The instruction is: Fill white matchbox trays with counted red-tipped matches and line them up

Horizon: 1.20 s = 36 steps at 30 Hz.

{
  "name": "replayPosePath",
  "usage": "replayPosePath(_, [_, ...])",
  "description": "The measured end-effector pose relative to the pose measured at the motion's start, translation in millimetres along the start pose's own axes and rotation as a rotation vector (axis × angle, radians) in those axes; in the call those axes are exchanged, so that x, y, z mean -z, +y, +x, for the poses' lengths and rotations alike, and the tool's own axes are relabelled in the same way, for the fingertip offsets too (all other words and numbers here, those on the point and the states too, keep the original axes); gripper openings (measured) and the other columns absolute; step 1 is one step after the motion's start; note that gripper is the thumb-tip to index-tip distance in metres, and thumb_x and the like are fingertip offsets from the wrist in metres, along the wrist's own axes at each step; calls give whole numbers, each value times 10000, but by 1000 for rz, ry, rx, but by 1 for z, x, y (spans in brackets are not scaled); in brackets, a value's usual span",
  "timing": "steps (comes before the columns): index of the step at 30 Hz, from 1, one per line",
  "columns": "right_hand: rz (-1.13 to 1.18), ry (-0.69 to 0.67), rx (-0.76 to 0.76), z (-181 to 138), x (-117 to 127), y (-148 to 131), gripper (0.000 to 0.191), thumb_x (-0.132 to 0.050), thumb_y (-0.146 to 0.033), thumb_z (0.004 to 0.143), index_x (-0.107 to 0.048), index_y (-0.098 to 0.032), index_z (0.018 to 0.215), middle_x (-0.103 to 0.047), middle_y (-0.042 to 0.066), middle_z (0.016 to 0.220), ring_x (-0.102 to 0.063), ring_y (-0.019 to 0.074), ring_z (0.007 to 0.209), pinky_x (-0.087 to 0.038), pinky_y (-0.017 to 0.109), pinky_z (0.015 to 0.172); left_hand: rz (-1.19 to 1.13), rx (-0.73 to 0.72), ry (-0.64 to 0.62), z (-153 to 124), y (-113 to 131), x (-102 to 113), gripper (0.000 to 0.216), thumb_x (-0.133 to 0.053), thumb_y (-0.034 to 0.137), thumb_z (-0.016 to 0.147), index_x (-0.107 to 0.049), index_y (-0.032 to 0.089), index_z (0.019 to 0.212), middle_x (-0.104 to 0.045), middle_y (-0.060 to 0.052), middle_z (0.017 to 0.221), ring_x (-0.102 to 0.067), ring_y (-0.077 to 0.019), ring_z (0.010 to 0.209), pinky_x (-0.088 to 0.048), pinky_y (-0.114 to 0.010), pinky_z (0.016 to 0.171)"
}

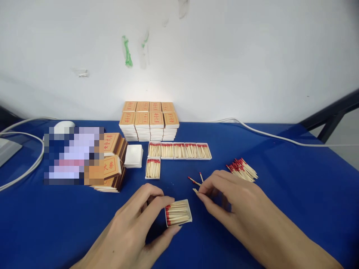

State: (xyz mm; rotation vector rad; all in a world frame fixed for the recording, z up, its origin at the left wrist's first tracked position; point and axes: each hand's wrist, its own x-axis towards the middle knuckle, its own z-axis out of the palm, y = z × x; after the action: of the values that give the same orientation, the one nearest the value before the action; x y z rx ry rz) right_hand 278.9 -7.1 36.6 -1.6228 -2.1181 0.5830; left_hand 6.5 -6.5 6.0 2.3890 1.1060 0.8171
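Note:
Between the thumb and fingers of my left hand [137, 220] is a white matchbox tray [190, 215], its red-headed matches [178, 213] lying sideways with the heads toward that hand. To the right, my right hand [230, 198] pinches the pale ends of matches [195, 191] between thumb and forefinger; how many it holds is hidden. Just beyond those fingertips a few loose matches [193, 181] lie on the blue table. Behind my right hand rests a heap of loose matches [242, 170], partly covered by the hand.
A row of filled trays [179, 150] and one more filled tray [153, 169] lie ahead. Left of them are stacked white trays [133, 156] and orange matchbox sleeves [112, 167]. Stacked closed matchboxes [149, 121] stand by the wall. A white cable [260, 130] crosses the back right.

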Motion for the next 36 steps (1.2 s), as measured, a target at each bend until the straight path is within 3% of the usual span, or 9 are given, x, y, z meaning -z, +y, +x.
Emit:
replayPosePath(5, [291,35,-54,8,10,-20,124,-737,-223,1021,-775,-296,927,-797,-71,860,-730,106,715,-552,211,613,25,-6,17,3,4,6,419,-678,556,1150,-658,260,1446,-724,-42,1204,-809,-152,990,-679,-196,845])
replayPosePath(11, [580,43,60,1,-5,-43,136,-771,-157,987,-744,-267,911,-782,-78,855,-656,67,663,-565,179,639,-153,-115,94,6,9,9,160,-698,324,1160,-716,227,1287,-695,-29,1051,-735,-134,886,-651,-205,786])
replayPosePath(14, [569,96,104,-3,-12,-45,161,-784,-119,966,-731,-266,927,-778,-76,869,-642,72,672,-590,208,715,-214,-130,69,8,13,12,67,-706,198,1134,-726,244,1178,-676,-8,965,-681,-141,821,-627,-238,735])
replayPosePath(18, [504,114,133,-4,-11,-43,142,-783,-146,985,-733,-273,944,-769,-65,869,-641,82,676,-577,217,681,-272,-83,24,10,14,15,149,-686,100,1107,-743,234,1137,-696,6,951,-703,-120,815,-612,-210,714])
replayPosePath(21, [499,109,131,-1,-6,-42,196,-790,-138,991,-764,-294,1107,-801,-53,932,-686,96,718,-580,198,642,-272,-52,21,12,12,15,165,-661,82,1107,-747,219,1135,-710,3,978,-725,-107,831,-620,-198,741])
replayPosePath(24, [477,67,222,1,0,-40,300,-787,-138,1010,-779,-289,1270,-829,-13,983,-746,125,786,-606,200,642,-223,-69,24,12,10,13,164,-649,80,1109,-743,211,1141,-698,-7,977,-710,-121,836,-621,-228,747])
replayPosePath(29, [356,71,378,3,6,-33,178,-735,-129,1068,-823,-257,1154,-833,33,1008,-777,154,865,-673,264,824,-100,-134,112,7,11,9,203,-636,32,1084,-714,212,1138,-675,-4,932,-651,-143,789,-586,-294,731])
replayPosePath(36, [315,45,424,8,10,-25,163,-784,-89,1036,-766,-238,1099,-808,-18,991,-714,120,859,-627,243,847,-119,-135,89,4,6,11,222,-621,49,1098,-722,234,1169,-689,-13,953,-656,-168,803,-588,-327,722])
